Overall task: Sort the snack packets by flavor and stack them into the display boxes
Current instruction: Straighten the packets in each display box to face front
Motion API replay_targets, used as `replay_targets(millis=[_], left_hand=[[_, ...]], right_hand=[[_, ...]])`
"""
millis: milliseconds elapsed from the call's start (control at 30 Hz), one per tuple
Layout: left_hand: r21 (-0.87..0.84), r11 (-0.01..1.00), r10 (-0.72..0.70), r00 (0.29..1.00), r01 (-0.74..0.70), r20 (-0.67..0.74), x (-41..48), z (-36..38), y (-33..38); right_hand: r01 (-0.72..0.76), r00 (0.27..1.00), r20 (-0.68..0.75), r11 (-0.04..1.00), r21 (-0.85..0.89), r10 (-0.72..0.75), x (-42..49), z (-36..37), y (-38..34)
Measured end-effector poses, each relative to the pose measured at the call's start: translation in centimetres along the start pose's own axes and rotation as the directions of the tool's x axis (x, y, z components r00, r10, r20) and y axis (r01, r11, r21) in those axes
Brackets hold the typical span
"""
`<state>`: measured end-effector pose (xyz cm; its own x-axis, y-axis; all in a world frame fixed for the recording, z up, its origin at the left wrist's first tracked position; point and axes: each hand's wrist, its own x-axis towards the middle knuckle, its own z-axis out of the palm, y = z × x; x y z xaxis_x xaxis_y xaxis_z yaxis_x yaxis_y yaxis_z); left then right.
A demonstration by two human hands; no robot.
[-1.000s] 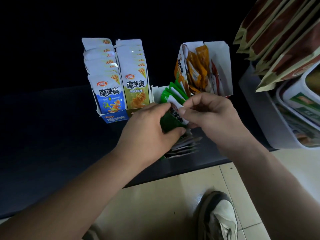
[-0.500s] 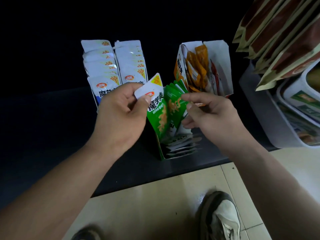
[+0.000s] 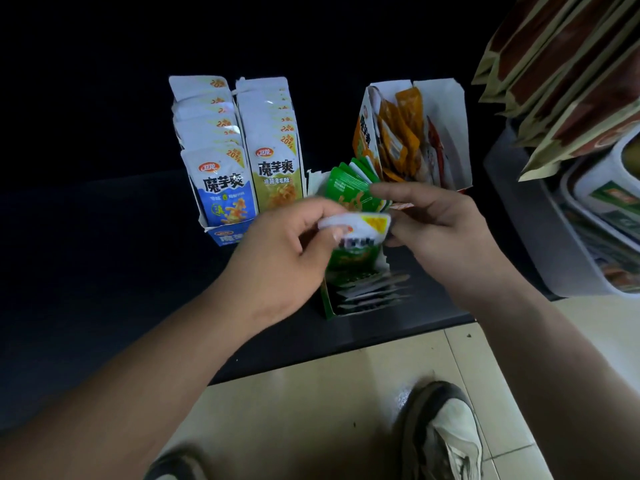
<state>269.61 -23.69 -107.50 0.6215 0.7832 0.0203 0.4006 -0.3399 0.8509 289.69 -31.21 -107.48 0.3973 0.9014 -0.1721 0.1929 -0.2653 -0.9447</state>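
Head view: I am filling the green display box [image 3: 327,303], left hand [image 3: 277,261] pinching a green packet [image 3: 356,237] just above it, right hand [image 3: 446,233] gripping the fanned packets [image 3: 348,187], and I am judging a straight downward slot-in comes next.

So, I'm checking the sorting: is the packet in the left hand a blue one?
No: the left hand pinches a green packet with a white top, by the green display box.
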Motion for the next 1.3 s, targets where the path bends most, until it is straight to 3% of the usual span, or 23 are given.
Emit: replay_targets(millis=[100,233,300,467,500,600,667,800,1000,1167,1300], left_hand=[[0.083,0.996,0.017,0.991,-0.028,0.132,-0.8,0.7,-0.8],[0.168,0.973,0.170,0.984,-0.160,-0.046,-1.5,1.2,-1.3],[0.142,0.977,0.169,0.984,-0.161,-0.052,-1.5,1.4,-0.8],[0.020,0.998,0.056,0.978,-0.062,0.199,-1.7,1.2,0.2],[0.002,0.999,0.034,0.987,-0.035,0.160,-1.6,1.1,0.1],[0.050,0.999,0.022,0.992,-0.016,-0.127,-0.5,0.7,-0.3],[0.143,0.989,0.052,0.977,-0.022,-0.208,0.8,0.2,0.0],[0.284,0.956,0.111,0.987,-0.075,-0.112,2.4,0.0,-0.7],[0.232,0.967,0.124,0.989,-0.103,-0.078,2.2,0.4,-1.5],[0.343,0.923,0.209,0.976,-0.177,-0.058,2.2,0.2,-1.2],[0.345,0.920,0.216,0.975,-0.188,-0.045,2.4,0.1,-0.6]], right_hand=[[-0.031,0.999,-0.014,0.999,0.035,0.031,0.0,-0.1,-0.2],[-0.049,0.999,0.018,0.996,0.069,0.048,-0.2,-0.2,-0.4],[-0.060,0.998,0.030,0.993,0.102,0.057,-0.1,-0.2,-0.5],[-0.015,1.000,-0.001,0.998,0.069,0.015,-0.1,-0.1,-0.1],[0.009,1.000,-0.010,0.999,0.045,-0.009,-0.1,0.0,0.0],[0.060,0.997,-0.045,0.998,0.011,-0.060,0.0,0.2,0.2],[0.074,0.996,-0.056,0.997,-0.011,-0.075,0.1,0.4,0.2],[0.091,0.993,-0.074,0.996,-0.015,-0.092,0.3,0.3,0.4],[0.107,0.992,-0.066,0.993,0.057,-0.103,0.3,0.1,0.6],[0.205,0.976,-0.044,0.971,-0.122,-0.212,0.1,0.0,0.3],[0.229,0.972,-0.029,0.969,-0.091,-0.233,0.1,-0.1,0.2]])
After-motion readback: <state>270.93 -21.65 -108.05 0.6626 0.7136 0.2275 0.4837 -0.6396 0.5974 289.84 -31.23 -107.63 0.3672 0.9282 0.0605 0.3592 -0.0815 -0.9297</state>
